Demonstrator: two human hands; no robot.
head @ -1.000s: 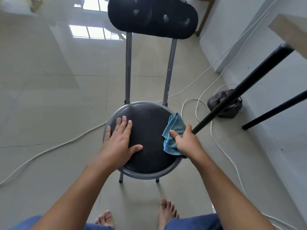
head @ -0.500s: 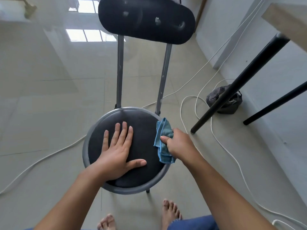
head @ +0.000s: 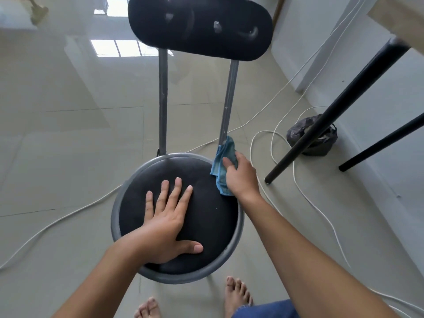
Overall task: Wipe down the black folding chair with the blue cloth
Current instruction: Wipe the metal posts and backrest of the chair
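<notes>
The black folding chair (head: pixel 213 216) stands in front of me, with a round padded seat in a grey metal ring, two grey uprights and an oval black backrest at the top. My left hand (head: pixel 167 223) lies flat on the seat, fingers spread. My right hand (head: pixel 241 177) grips the blue cloth (head: pixel 223 164) at the seat's back right rim. The cloth's top touches the foot of the right upright.
White cables (head: pixel 298 187) loop over the tiled floor right of the chair, and another runs off to the left. Black table legs (head: pixel 332 111) slant down at the right, with a dark bag (head: pixel 314 136) behind them by the wall. My bare feet (head: pixel 236 294) stand below the seat.
My right hand slid the cloth from the seat's right side up along the rim to the base of the right upright. The left hand stayed pressed on the seat.
</notes>
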